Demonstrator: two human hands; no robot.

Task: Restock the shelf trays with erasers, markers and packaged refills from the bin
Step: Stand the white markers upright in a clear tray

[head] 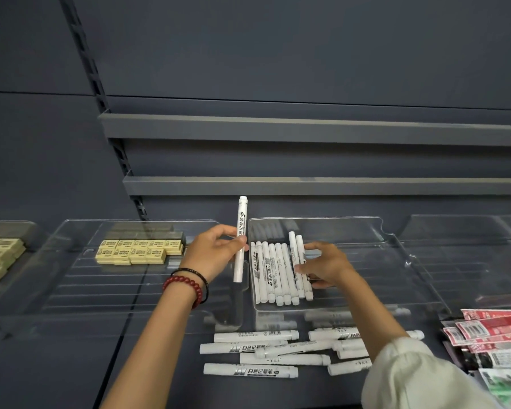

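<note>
Four clear trays showed: nine erasers face-up in one, about six in another, roughly eight markers in a third. One marker was held; some nine loose markers lay in front, beside at least six packets.

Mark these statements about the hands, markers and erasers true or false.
1. The left hand grips a marker upright. True.
2. The right hand holds an eraser. False: it touches the tray markers.
3. Erasers share the markers' tray. False: the erasers lie in the left tray.
4. Some loose markers lie on the shelf, outside any tray. True.
</note>
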